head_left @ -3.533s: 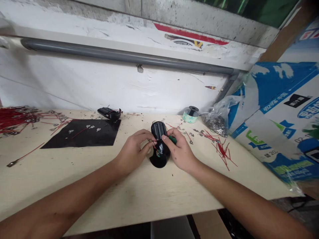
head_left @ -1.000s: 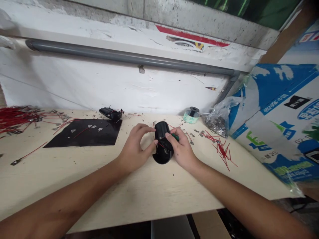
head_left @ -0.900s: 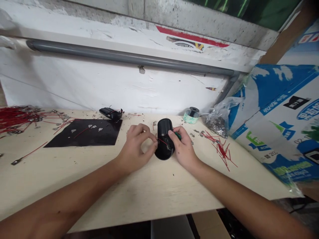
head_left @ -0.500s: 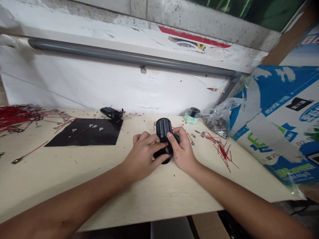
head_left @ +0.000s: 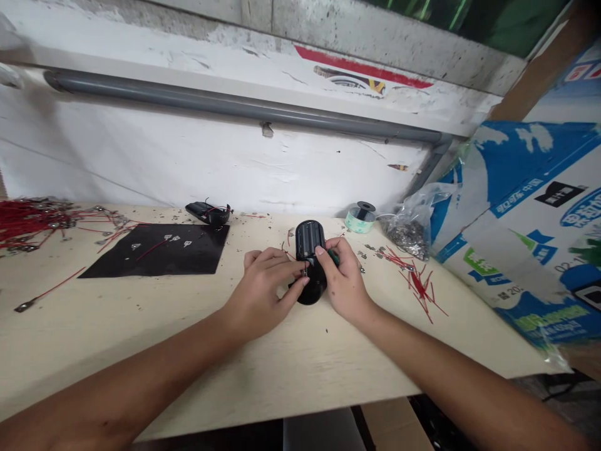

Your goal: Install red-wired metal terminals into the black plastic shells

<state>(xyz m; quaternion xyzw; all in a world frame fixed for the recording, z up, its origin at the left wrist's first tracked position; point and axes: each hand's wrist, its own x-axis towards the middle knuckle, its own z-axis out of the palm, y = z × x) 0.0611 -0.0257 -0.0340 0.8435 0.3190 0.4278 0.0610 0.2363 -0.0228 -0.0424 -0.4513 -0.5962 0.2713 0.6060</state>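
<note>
A black plastic housing (head_left: 310, 289) with a ribbed battery compartment at its far end tilts above the table, in front of me. My right hand (head_left: 350, 285) is closed around its right side, the thumb resting on top. A green object (head_left: 333, 257) shows between those fingers; most of it is hidden. At the housing's left side, my left hand (head_left: 263, 285) pinches thumb and forefinger together by a small shiny bit that is too small to name. A thin red wire shows just beyond the left fingers.
A black mat (head_left: 162, 250) with metal tabs lies left; another black housing (head_left: 209, 213) sits behind it. Red wires (head_left: 35, 222) are heaped far left, and more red wires (head_left: 420, 285) lie right. A tape roll (head_left: 360, 219), bag of metal parts (head_left: 408, 235) and carton (head_left: 526, 232) stand right.
My left hand has drawn slightly left and back, its fingertips pinching closer together and uncovering more of the housing's lower face. The right hand keeps its grip on the housing.
</note>
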